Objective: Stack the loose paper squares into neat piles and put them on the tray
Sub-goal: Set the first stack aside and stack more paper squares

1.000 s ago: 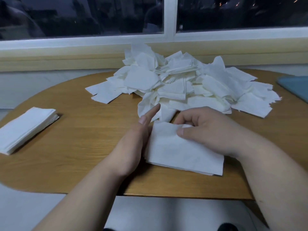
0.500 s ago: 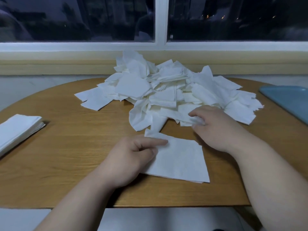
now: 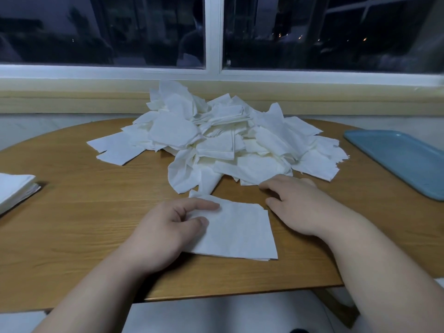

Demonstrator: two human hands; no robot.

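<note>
— How many piles of paper?
— Three. One loose heap of crumpled white paper squares (image 3: 216, 145) sits at upper centre of the round wooden counter (image 3: 84, 224). One neat stack of white squares (image 3: 242, 234) lies at lower centre, and another squared white pile (image 3: 14, 188) is at the left edge, cut off by the frame.
— And the tray?
— One flat blue plastic tray (image 3: 403, 159) at the right edge, well apart from both neat piles. All the paper in view lies on the counter.
— The hands?
— Two. The left grip (image 3: 168, 231) presses the centre stack with forefinger and thumb. The right grip (image 3: 300, 207) lies spread flat, fingertips touching the heap's near edge.
</note>
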